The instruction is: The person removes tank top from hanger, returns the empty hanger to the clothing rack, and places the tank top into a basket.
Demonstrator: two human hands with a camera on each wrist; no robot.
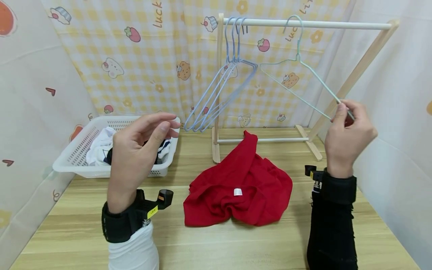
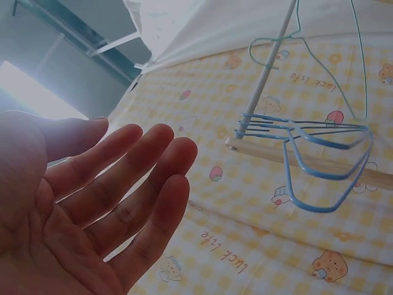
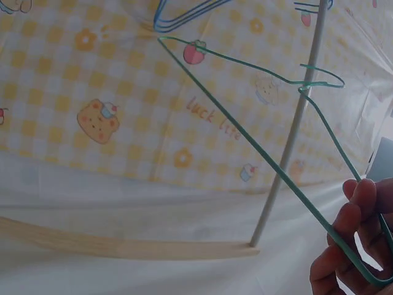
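My right hand pinches the lower right corner of a light green wire hanger, whose hook is up at the rack's white rail. In the right wrist view, my fingers curl round that corner of the green hanger. My left hand is raised in the air with relaxed, slightly bent fingers and an empty palm, as the left wrist view also shows. Below and between the hands, a red garment with a white label lies crumpled on the wooden table.
Several blue hangers hang at the rail's left end. The rack's wooden right post slants beside my right hand. Behind my left hand stands a white basket with white and dark clothes in it. Patterned curtains enclose the table.
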